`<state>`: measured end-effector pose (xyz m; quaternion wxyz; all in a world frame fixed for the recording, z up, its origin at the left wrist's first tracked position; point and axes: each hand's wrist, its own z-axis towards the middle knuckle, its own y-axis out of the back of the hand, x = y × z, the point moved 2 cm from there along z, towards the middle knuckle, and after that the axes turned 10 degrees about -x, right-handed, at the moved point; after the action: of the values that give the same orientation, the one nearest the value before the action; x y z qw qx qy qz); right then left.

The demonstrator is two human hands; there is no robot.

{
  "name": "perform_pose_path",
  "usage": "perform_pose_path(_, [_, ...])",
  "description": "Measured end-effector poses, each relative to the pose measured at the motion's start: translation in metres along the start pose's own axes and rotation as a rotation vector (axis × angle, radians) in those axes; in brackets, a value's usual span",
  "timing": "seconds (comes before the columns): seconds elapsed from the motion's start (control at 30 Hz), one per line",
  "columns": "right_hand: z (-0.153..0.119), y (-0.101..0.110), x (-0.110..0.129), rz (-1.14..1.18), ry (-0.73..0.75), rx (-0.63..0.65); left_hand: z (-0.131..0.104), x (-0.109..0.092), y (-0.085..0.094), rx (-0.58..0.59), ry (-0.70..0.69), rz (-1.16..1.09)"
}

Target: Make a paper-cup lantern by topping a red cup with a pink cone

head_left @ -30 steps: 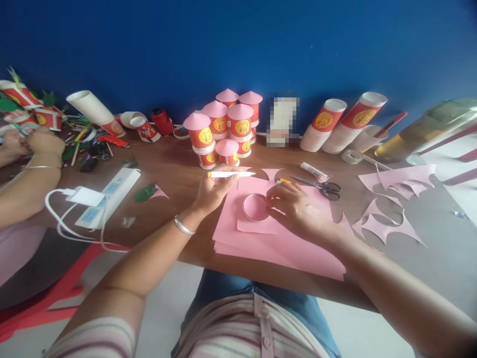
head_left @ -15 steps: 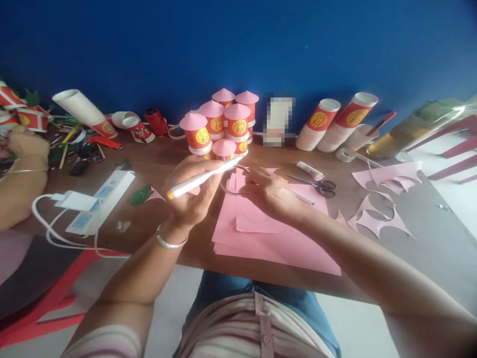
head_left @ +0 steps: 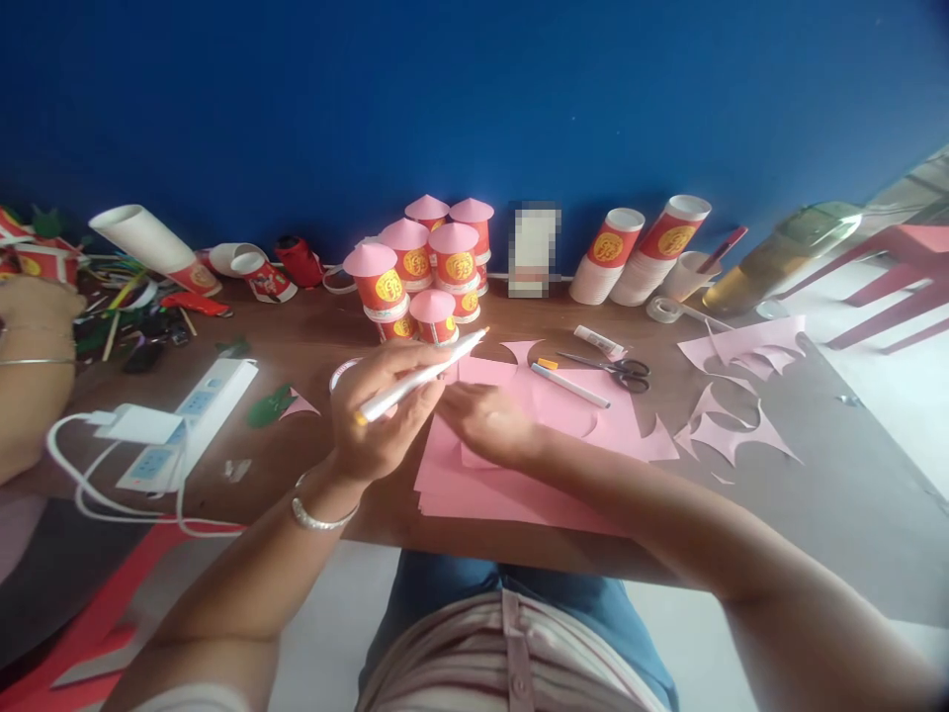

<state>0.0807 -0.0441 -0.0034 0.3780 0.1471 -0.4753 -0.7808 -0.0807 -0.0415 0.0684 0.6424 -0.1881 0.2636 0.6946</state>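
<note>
At the far left, a co-worker's hand (head_left: 41, 297) is cut off by the view, just in front of some red cups (head_left: 48, 265) with green tops. Nearer the tabletop's (head_left: 297, 475) front edge lies a white power strip (head_left: 189, 425), with a green cutout (head_left: 268, 405) to its right. Red cups with pink cone roofs (head_left: 371, 262) stand grouped toward the back edge.

In front of them, the person's left hand (head_left: 380, 435) grips a white marker (head_left: 404, 390) between thumb and fingers, tip pointing up and right. A white-rimmed ring (head_left: 342, 374) peeks out behind that hand; I can't tell whether it's held. The right hand (head_left: 489, 420) is narrow, fingers curled close by the left; whether they hold anything, I can't see. Under it, pink sheets (head_left: 511, 499) lie near the front edge.

Farther right, a second marker (head_left: 574, 387) rests on the sheets beside an orange cap (head_left: 547, 364), with scissors (head_left: 630, 373) just beyond. Pink offcuts (head_left: 731, 440) are scattered toward the tabletop's right edge.
</note>
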Motion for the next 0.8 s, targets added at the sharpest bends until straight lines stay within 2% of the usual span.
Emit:
perform_pose_path(0.03, [-0.016, 0.011, -0.016, -0.042, -0.049, 0.008, 0.0, 0.004, -0.003, 0.016, 0.111, -0.048])
perform_pose_path(0.13, [-0.06, 0.046, -0.068, -0.245, -0.364, 0.016, 0.0, 0.019, -0.017, 0.048, 0.422, -0.212])
perform_pose_path(0.23, [-0.093, 0.067, -0.098, -0.368, -0.569, 0.044, 0.001, 0.036, -0.039, 0.126, 0.637, -0.336])
perform_pose_path(0.37, [-0.113, 0.062, -0.099, -0.369, -0.524, 0.081, 0.0, 0.053, -0.068, 0.214, 0.863, -0.407])
perform_pose_path(0.47, [-0.116, 0.053, -0.095, -0.403, -0.451, -0.006, -0.006, 0.062, -0.081, 0.207, 0.981, -0.46])
perform_pose_path(0.57, [-0.12, 0.054, -0.095, -0.31, -0.443, -0.139, -0.014, 0.072, -0.084, 0.156, 1.057, -0.506])
perform_pose_path(0.63, [-0.124, 0.058, -0.098, -0.182, -0.523, -0.217, -0.02, 0.079, -0.082, 0.108, 1.109, -0.519])
perform_pose_path(0.73, [-0.13, 0.064, -0.101, -0.013, -0.645, -0.288, -0.027, 0.086, -0.079, 0.084, 1.15, -0.519])
perform_pose_path(0.8, [-0.132, 0.065, -0.103, 0.005, -0.648, -0.301, -0.029, 0.088, -0.077, 0.08, 1.142, -0.511])
